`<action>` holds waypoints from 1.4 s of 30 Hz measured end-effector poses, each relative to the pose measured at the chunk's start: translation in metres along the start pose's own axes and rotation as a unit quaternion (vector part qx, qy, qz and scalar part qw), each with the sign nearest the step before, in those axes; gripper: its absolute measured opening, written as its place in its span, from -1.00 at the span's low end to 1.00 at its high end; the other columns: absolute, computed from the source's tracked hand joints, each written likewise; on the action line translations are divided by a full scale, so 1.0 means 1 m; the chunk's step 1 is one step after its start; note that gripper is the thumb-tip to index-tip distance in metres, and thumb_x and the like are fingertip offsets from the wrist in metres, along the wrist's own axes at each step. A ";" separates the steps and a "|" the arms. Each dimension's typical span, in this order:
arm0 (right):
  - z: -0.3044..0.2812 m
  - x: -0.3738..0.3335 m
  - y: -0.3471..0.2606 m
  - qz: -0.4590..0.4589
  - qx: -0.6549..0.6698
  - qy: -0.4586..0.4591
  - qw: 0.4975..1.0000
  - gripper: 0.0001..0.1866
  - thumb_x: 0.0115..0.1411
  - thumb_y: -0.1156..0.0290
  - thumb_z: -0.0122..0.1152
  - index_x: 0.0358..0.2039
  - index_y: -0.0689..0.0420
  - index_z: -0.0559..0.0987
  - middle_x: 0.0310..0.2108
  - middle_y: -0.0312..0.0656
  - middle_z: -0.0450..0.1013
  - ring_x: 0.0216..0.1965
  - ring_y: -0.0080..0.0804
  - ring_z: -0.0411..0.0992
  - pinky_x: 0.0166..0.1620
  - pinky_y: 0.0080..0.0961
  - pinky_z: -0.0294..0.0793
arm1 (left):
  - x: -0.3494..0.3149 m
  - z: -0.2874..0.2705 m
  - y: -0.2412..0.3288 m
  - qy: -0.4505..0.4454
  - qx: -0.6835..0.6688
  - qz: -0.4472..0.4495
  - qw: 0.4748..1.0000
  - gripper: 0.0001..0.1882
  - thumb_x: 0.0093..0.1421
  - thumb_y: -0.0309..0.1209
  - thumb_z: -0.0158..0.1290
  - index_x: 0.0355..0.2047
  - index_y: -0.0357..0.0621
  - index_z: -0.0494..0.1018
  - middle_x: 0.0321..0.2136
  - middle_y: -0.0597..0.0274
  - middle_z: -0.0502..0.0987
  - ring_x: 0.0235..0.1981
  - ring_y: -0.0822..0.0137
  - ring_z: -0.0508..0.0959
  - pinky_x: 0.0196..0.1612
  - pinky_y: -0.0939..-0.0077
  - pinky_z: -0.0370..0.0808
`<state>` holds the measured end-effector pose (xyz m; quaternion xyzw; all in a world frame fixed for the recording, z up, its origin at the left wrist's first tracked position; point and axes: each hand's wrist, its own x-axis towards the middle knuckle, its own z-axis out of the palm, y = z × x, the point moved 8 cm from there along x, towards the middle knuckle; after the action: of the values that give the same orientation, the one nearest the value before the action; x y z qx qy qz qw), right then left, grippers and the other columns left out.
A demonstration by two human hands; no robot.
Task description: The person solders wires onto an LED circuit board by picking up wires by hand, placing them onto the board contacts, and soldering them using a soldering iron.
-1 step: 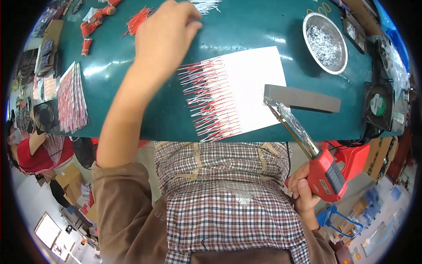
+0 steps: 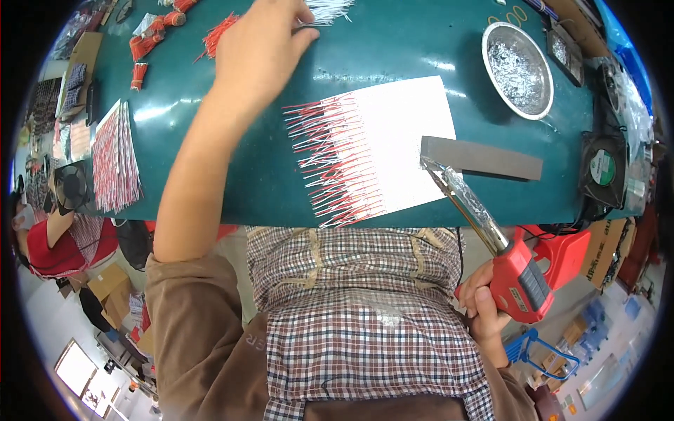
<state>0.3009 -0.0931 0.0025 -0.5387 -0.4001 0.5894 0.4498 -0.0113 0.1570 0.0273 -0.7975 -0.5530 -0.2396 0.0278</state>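
My left hand (image 2: 261, 52) reaches to the far side of the table, thumb and forefinger apart at the near edge of a pile of white wires (image 2: 328, 11). A bundle of red wires (image 2: 222, 34) lies beside its wrist. Low on the right, my right hand (image 2: 483, 302) grips a red soldering iron (image 2: 521, 277), whose foil-wrapped barrel slants up to the left. Its tip is at the left end of a dark grey bar (image 2: 484, 158). This bar overlaps a white sheet (image 2: 407, 112), along whose left edge lies a row of red and white wire pairs (image 2: 338, 161).
A metal bowl (image 2: 518, 70) of silvery bits stands at the right, near a small black fan (image 2: 604, 165). To the left lie a stack of wired sheets (image 2: 116, 158) and tied red wire bundles (image 2: 144, 45). A co-worker in red (image 2: 74, 242) sits at far left.
My left hand has shifted slightly away from me, bringing its fingertips to the white wires. My right hand and the soldering iron have hardly moved.
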 end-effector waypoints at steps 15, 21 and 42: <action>0.000 0.003 -0.007 0.041 -0.029 0.013 0.999 -0.70 0.35 0.27 0.21 -0.42 0.22 0.44 -0.60 -0.27 0.31 -0.62 -0.53 0.30 -0.49 -0.56 0.33 | -0.008 0.004 -0.016 -0.089 -0.036 -0.082 0.992 -0.78 0.27 -0.23 0.25 -0.26 -0.13 0.62 -0.41 0.31 0.60 -0.48 0.43 0.50 -0.36 0.46 0.42; 0.001 0.002 -0.005 -0.011 -0.020 -0.005 1.000 -0.77 0.34 0.34 0.18 -0.26 0.25 0.39 -0.57 -0.27 0.29 -0.74 -0.67 0.11 -0.59 -0.62 0.28 | -0.012 -0.007 -0.008 -0.071 -0.069 -0.101 0.990 -0.81 0.27 -0.27 0.25 -0.22 -0.11 0.64 -0.45 0.37 0.59 -0.54 0.48 0.44 -0.40 0.53 0.38; -0.019 -0.028 0.014 0.067 -0.131 -0.053 0.988 -0.63 0.32 0.34 0.24 0.02 0.30 0.44 -0.49 -0.23 0.38 -0.48 -0.50 0.30 -0.32 -0.45 0.35 | -0.116 -0.033 0.122 -0.085 -0.191 0.124 0.970 -0.67 -0.13 -0.64 0.34 -0.27 -0.17 0.67 -0.54 0.29 0.43 -0.54 0.31 0.50 -0.55 0.43 0.38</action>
<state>0.3185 -0.1241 -0.0047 -0.5863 -0.4601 0.5885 0.3134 0.0545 -0.0008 0.0355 -0.8678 -0.3944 -0.2667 -0.1424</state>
